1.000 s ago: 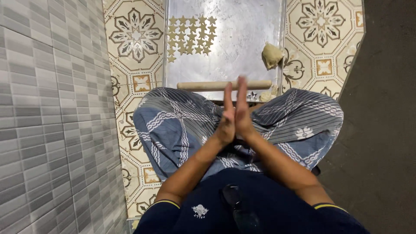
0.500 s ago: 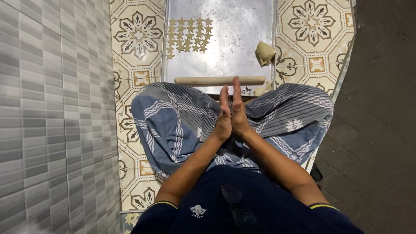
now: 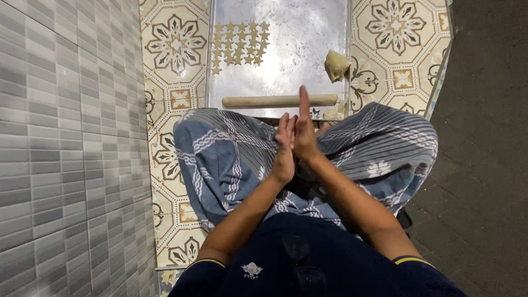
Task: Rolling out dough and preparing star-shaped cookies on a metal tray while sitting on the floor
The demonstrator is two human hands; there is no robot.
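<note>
Change: since half a second ago the palms have slid against each other, so the right hand's fingers now reach further forward than the left's; the tray and its load lie as before.
Head view, hands: left hand (image 3: pixel 285 151) and right hand (image 3: pixel 303 131) are pressed flat together, palm to palm, fingers straight and pointing away from the body, held above the lap. Whether anything lies between the palms I cannot tell.
Nearest thing: wooden rolling pin (image 3: pixel 279 101) lies crosswise on the near edge of the tray, just beyond the fingertips and apart from them.
Surface: metal tray (image 3: pixel 308 38), a dull, flour-smeared sheet, rests on the floor in front of the knees.
On the tray: star-shaped dough cutouts (image 3: pixel 240 43) sit in close rows at the far left; a dough lump (image 3: pixel 336 65) sits at the right edge; small dough scraps (image 3: pixel 333 113) lie by the pin's right end.
Lap: blue patterned sarong (image 3: pixel 220 154) is spread over crossed legs, under the hands.
Room: patterned floor tiles (image 3: pixel 176 44) in cream and brown run beneath the tray; a grey tiled wall (image 3: pixel 60 137) rises on the left; dark paving (image 3: pixel 484 137) lies to the right.
</note>
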